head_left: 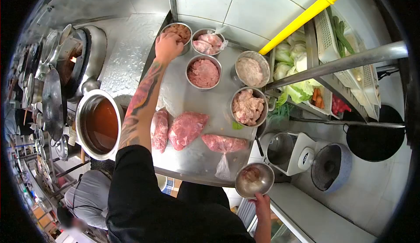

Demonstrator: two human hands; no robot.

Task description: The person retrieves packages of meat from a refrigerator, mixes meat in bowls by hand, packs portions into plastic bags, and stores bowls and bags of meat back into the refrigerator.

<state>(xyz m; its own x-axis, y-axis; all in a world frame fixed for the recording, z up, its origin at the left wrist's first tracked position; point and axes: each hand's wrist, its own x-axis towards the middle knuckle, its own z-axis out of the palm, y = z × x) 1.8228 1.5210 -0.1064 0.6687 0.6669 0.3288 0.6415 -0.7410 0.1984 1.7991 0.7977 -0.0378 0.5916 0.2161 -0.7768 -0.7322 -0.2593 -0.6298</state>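
My left hand [169, 46] reaches to the back of the steel table, its fingers curled over the near rim of a round metal container of brownish minced meat [180, 29]. Low at the right, my right hand [262, 203] grips the edge of a metal bowl [263, 182] with some pinkish-white meat in its bottom. Beside the left hand's container stands one with bagged meat [208, 43]. Pink minced meat [203, 73] fills another container in front. Two more, with pale paste [250, 71] and chunky raw meat [248, 107], stand along the right edge.
Bags of raw meat [188, 129] lie on the steel table [183, 96]. A large pot of brown liquid [103, 129] stands at left, near a lit burner [73, 59]. Right are a vegetable shelf [334, 90], yellow pipe [310, 15] and scale [305, 157]. A person [89, 195] is lower left.
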